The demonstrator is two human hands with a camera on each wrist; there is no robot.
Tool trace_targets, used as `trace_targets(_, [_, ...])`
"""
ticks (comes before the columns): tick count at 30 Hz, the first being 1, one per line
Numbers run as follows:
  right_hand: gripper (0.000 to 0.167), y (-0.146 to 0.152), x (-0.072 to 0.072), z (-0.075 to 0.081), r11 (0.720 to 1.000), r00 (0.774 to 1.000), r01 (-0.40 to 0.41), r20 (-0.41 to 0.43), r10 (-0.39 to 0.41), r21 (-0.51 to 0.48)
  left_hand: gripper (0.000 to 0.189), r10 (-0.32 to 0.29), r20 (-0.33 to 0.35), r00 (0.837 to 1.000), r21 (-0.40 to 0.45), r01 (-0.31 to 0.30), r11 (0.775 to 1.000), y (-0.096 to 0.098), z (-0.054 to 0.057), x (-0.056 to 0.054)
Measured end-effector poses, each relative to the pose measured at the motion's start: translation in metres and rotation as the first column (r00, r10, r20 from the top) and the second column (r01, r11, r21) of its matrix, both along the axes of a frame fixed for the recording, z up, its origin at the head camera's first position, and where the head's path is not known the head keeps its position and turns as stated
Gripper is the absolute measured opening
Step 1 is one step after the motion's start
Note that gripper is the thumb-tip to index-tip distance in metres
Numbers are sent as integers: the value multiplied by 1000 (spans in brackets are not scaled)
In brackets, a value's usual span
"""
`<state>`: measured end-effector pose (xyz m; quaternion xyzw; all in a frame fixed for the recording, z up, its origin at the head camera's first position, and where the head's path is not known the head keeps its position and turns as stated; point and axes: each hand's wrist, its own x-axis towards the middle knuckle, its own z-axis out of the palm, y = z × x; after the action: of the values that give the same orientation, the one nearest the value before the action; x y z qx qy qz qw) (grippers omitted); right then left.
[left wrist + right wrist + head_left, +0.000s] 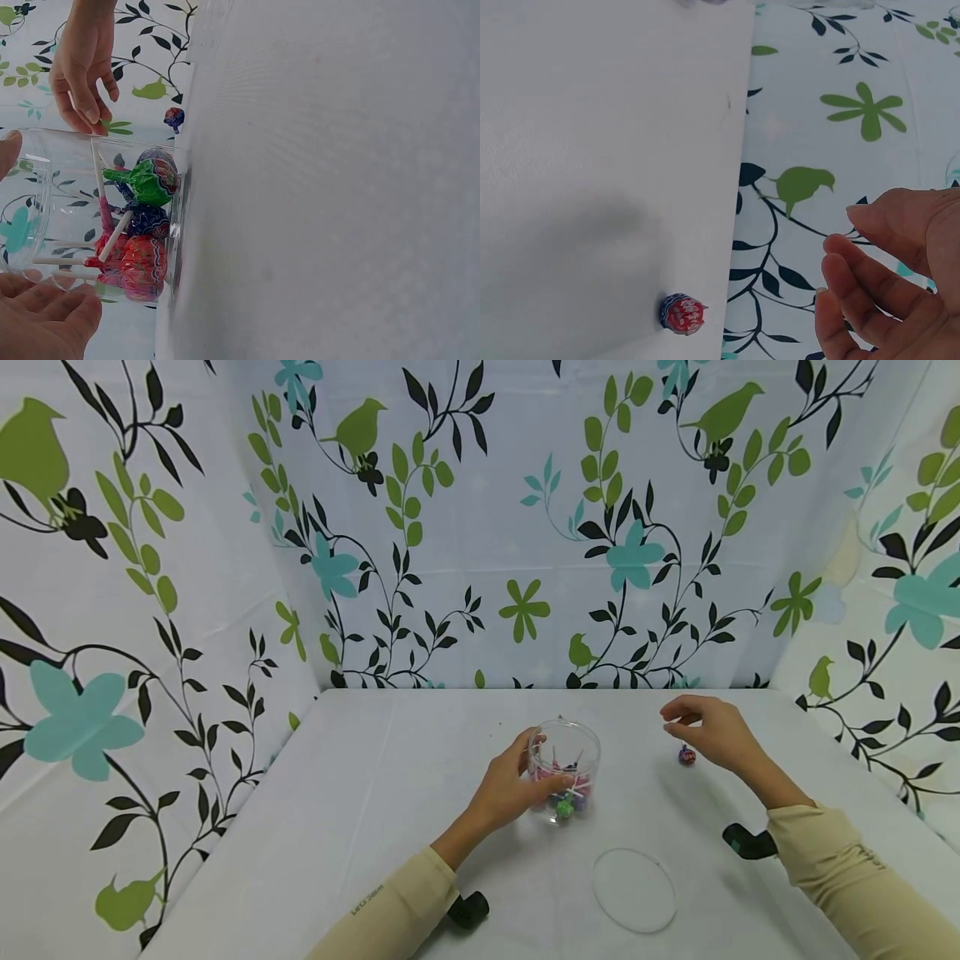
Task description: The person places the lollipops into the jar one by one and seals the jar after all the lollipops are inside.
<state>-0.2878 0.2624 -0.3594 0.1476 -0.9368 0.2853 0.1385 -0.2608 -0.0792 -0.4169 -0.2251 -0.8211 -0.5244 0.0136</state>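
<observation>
My left hand [504, 789] grips a clear round jar [595, 752] with thumb and fingers on opposite sides of its wall. Wrapped lollipops sit inside, among them a green one [152, 181] and a red one [144, 268], with white sticks leaning upward. To the right, my right hand [712, 731] hovers over the table, its fingers loosely bent and nothing between them. Just below it a single red and blue lollipop [684, 313] rests on the white surface, apart from the fingertips. Its stick cannot be made out.
A clear thin-edged disc, seemingly a lid [634, 891], lies on the white table [375, 760] in front of the jar. Printed cloth [465, 527] with leaves and birds encloses the back and sides. Black wrist devices [748, 843] hang beneath both forearms.
</observation>
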Motion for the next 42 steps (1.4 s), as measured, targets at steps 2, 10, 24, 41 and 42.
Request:
trace_targets(2, [19, 4, -2, -3, 1000, 1000, 12, 7, -12, -3, 87, 1, -2, 1000, -1, -1, 1000, 0, 0, 0])
trace_targets(10, [21, 18, -10, -15, 999, 998, 43, 44, -43, 1, 87, 5, 4, 1000, -5, -5, 1000, -1, 0, 1])
trace_targets(24, [28, 31, -19, -38, 994, 981, 105, 163, -104, 7, 87, 12, 0, 1000, -6, -12, 1000, -2, -1, 0])
trace_targets(41, [22, 38, -19, -62, 995, 973, 99, 209, -101, 20, 87, 6, 5, 1000, -3, -6, 1000, -1, -1, 0])
trace_targets(42, [21, 37, -19, -63, 995, 974, 97, 203, -99, 21, 87, 5, 1, 1000, -2, -5, 1000, -1, -2, -1])
